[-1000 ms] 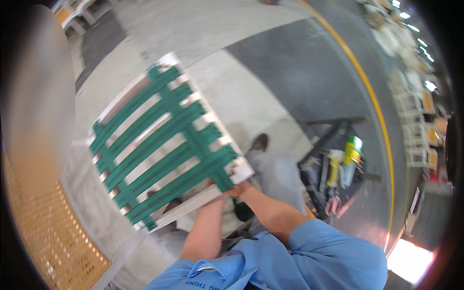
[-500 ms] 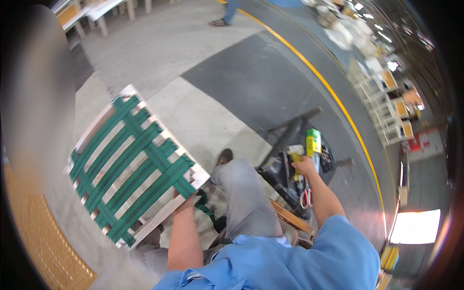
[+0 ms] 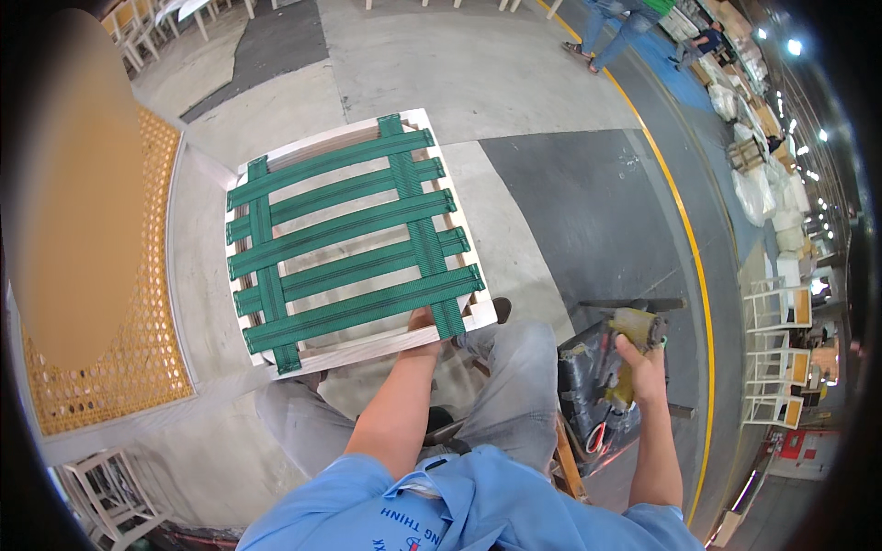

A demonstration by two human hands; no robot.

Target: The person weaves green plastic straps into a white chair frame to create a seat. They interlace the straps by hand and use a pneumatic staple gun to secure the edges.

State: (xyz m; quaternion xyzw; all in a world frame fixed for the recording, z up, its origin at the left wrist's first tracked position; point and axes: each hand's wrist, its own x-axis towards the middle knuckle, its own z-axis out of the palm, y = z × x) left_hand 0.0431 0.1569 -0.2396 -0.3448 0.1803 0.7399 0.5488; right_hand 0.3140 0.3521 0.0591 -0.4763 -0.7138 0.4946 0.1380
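The frame [image 3: 367, 352] is pale, smooth, matt wood, and its green straps [image 3: 340, 235] are woven cloth webbing, finely ribbed with a slight sheen. The yellow tool [image 3: 636, 324] looks scuffed and dull, its material too blurred to tell. The shirt [image 3: 496, 496] and faded trousers [image 3: 501, 386] are matt cloth, the panel [image 3: 129, 378] openwork cane, lightly glossy, and the floor [image 3: 413, 60] smooth, concrete-like.

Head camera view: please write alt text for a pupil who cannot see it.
A person's left hand holds the near edge of a pale wooden frame laced with crossing green straps; the right hand grips a blurred yellow tool over a black stand.
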